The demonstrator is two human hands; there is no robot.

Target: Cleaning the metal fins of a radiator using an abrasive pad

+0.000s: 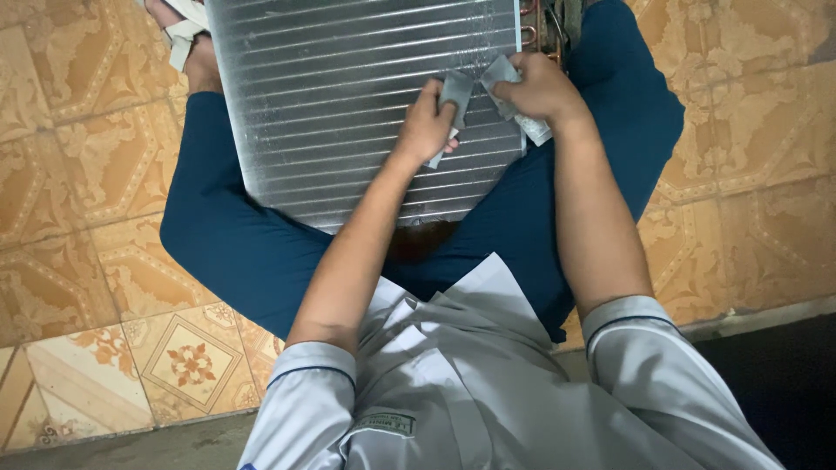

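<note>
A silver finned metal coil panel (348, 96) rests across my lap, with copper tube bends (535, 26) at its right edge. My left hand (425, 122) pinches a strip of grey foil tape (455, 91) against the panel's face. Close beside it, my right hand (540, 87) grips another piece of the same grey tape (522, 122) at the panel's right edge. The two hands sit near each other, almost touching. My fingers hide how the tape pieces join.
I sit on a floor of patterned orange and cream tiles (104, 218), legs in dark blue trousers (235, 244) spread under the panel. A sandalled foot (187, 39) shows at the top left. A dark area (784, 383) lies at the lower right.
</note>
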